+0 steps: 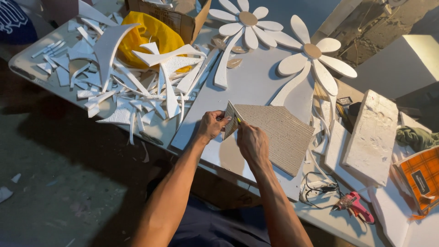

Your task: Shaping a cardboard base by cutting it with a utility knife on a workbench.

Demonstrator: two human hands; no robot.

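Observation:
My left hand (211, 125) pinches a small triangular piece of brown corrugated cardboard (230, 120) and holds it upright over the grey board (247, 87). My right hand (251, 142) is closed around a small cutter with a yellow tip (238, 120) that touches the piece's right edge. A larger sheet of corrugated cardboard (281, 135) lies flat just right of both hands. Two white foam daisies with tan centres (247, 20) (313, 57) lie on the board beyond it.
A heap of white foam offcuts (132, 87) covers the table's left part, beside a yellow cloth (148, 36) and an open cardboard box (176, 16). Thick foam slabs (372, 132), a pink glue gun (356, 206), a black cable (320, 185) and an orange checked box (423, 176) sit right.

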